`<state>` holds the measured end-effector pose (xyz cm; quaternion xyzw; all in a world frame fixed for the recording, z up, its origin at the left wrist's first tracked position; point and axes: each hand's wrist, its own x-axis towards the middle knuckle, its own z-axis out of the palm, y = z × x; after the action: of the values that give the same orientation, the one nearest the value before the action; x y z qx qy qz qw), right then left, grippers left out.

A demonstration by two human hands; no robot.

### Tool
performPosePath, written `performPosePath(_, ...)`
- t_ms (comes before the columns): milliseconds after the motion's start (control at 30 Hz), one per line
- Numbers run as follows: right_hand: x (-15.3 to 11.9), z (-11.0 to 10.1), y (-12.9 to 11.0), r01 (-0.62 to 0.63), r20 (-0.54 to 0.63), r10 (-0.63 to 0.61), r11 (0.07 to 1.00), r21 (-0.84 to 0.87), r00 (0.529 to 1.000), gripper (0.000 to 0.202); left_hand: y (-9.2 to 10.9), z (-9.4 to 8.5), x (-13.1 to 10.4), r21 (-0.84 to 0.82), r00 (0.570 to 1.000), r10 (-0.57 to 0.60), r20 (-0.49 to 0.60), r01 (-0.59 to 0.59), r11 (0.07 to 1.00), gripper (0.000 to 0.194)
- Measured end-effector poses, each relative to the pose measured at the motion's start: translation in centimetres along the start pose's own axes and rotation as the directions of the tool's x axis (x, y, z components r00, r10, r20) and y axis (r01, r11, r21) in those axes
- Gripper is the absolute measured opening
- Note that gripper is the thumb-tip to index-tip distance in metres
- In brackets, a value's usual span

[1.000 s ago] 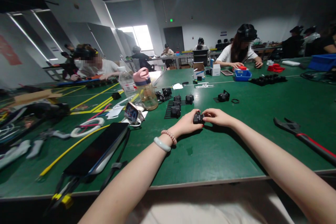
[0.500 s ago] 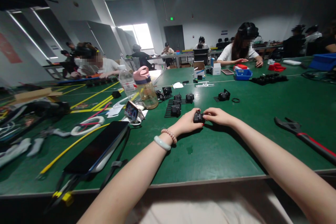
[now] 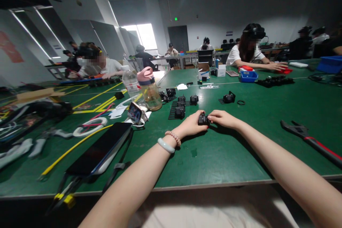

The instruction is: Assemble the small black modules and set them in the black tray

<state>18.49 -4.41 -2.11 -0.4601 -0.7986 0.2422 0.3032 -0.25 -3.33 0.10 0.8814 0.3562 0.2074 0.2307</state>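
Observation:
A small black blocky part (image 3: 203, 119) is held just above the green table (image 3: 227, 156); its exact kind is too small to make out. My left hand (image 3: 192, 123) wraps round it from the left, thumb and fingers closed on its sides. From the right, my right hand (image 3: 222, 118) pinches at its edge with fingertips together. Similar black parts (image 3: 180, 112) sit on black slotted plates just beyond my left hand. Another black part (image 3: 228, 97) on a plate stands farther back, beside a black ring (image 3: 241, 102).
Red-handled pliers (image 3: 307, 136) lie to the right. At left are a phone (image 3: 100, 149), a yellow cable (image 3: 72, 149), a propped watch-like device (image 3: 134, 113) and a pink-lidded bottle (image 3: 149, 91). A blue bin (image 3: 249, 76) stands farther back, near a co-worker's hands (image 3: 276, 66).
My hands keep the same grip on the black part. Across the table, the co-worker at right has reached rightward to a red object. The view has shifted slightly.

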Motion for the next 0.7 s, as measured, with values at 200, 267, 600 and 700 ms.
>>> performPosePath(200, 0.03, -0.03, 0.03, 0.008, -0.003, -0.008, 1.000, -0.013, 1.000, 0.040, -0.27, 0.09, 0.09, 0.023, 1.000, 0.018, -0.001, -0.017, 1.000, 0.060)
performPosePath(267, 0.00, -0.08, -0.02, 0.001, -0.003, -0.001, 1.000, -0.013, 1.000, 0.039, -0.26, 0.10, 0.10, 0.015, 1.000, 0.021, 0.002, -0.021, 1.000, 0.060)
performPosePath(600, 0.03, -0.08, -0.08, -0.006, -0.014, 0.006, 1.000, -0.022, 1.000, 0.040, -0.15, 0.04, 0.15, 0.017, 1.000, 0.011, 0.005, -0.012, 1.000, 0.060)
performPosePath(700, -0.03, -0.11, -0.17, -0.008, -0.017, 0.007, 0.999, -0.038, 1.000, 0.041, -0.05, 0.06, 0.11, 0.015, 1.000, 0.002, 0.003, -0.002, 1.000, 0.059)
